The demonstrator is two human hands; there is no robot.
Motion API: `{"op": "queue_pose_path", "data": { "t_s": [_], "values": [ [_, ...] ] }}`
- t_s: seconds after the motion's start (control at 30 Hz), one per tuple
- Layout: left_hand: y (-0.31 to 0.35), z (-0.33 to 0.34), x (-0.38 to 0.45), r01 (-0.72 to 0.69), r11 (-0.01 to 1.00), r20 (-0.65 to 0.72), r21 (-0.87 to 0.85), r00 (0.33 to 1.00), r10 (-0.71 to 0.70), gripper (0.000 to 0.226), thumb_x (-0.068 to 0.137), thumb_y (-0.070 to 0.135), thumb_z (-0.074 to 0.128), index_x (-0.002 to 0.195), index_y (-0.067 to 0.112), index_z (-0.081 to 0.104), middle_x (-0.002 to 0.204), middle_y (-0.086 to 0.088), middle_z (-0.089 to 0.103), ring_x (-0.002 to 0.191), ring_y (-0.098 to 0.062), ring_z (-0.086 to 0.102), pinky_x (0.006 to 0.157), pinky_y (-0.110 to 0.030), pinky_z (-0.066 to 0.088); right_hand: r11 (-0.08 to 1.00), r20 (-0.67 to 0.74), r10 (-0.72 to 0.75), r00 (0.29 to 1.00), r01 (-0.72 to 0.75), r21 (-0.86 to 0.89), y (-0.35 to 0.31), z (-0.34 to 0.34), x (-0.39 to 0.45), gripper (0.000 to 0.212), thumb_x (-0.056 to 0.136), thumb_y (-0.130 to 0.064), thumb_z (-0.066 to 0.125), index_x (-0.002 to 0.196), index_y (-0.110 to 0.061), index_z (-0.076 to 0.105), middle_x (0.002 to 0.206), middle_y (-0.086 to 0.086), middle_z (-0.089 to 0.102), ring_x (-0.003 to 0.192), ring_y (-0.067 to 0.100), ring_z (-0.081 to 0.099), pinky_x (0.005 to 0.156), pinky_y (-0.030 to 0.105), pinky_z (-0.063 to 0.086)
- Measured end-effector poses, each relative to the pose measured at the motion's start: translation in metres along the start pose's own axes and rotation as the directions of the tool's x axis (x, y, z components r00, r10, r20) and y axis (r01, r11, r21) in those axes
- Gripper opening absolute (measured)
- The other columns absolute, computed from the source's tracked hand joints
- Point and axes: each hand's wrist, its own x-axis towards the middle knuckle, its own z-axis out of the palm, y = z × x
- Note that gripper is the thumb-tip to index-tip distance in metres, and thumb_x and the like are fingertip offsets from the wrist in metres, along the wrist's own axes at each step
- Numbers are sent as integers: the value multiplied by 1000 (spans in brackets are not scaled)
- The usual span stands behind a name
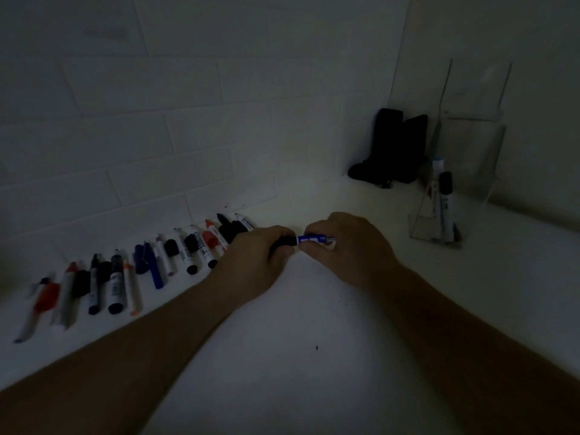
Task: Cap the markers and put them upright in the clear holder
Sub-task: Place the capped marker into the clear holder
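Observation:
My right hand grips a marker with a blue and white barrel, held level over the white table. My left hand holds a black cap at the marker's left end; cap and barrel touch. A row of several loose markers and caps, black, red, blue and orange, lies along the wall to the left. The clear holder stands at the right with two markers upright inside it.
A black object leans in the corner behind the holder. A white tiled wall runs along the back of the white table. The scene is dim.

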Motion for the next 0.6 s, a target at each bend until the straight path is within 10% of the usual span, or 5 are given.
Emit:
{"op": "queue_pose_path", "data": {
  "t_s": [0.33, 0.6],
  "values": [
    [2, -3, -5, 48, 995, -123, -87, 991, -59, 10, 90, 15, 69, 97, 14, 62, 81, 17, 62, 69, 1, 59, 61, -6, 42, 998, 20, -47, 999, 48, -38, -9, -12, -2, 30, 95, -57, 47, 104, -37, 68, 72, -10, 52, 63, 6, 48, 55, 20, 29],
    [4, -4, -5, 36, 995, -152, -89, 987, -50, 9, 90, 21, 69, 96, 19, 62, 83, 17, 65, 69, 0, 59, 60, -6, 40, 997, 61, -24, 998, 19, 68, -13, -10, -2, 34, 96, -55, 41, 123, -43, 59, 99, -11, 69, 89, 12, 59, 80, 38, 49]
  ]
}}
